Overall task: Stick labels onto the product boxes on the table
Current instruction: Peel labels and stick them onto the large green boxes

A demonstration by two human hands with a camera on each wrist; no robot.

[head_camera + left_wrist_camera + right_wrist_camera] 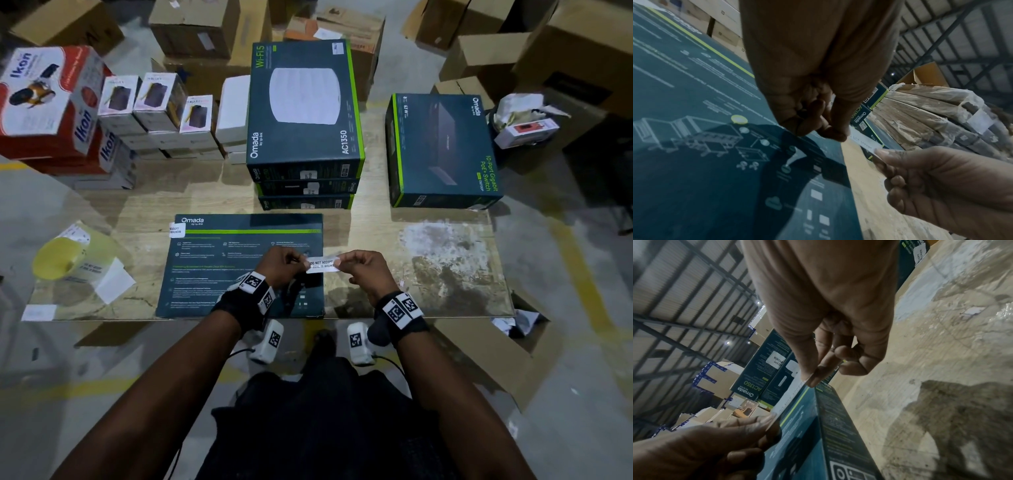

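Overhead, hands: left hand (281, 265) and right hand (363, 270) each pinch an end of the label (322, 264).
Right wrist only: label's (789, 398) edge above the box (809, 431) corner.

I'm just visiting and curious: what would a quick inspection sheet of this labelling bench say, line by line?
Surface: wooden table, worn and stained pale on the right.
Job's things: white label held above the right edge of the flat Omada box, which already carries a sticker at its far left corner; stack of Omada boxes behind; switch box to the right.
Clutter: yellow label roll, loose paper scraps.
Hands: left hand and right hand each pinch one end of the label.
Cables: thin leads from the wrist cameras.
Surroundings: cardboard cartons on the floor.
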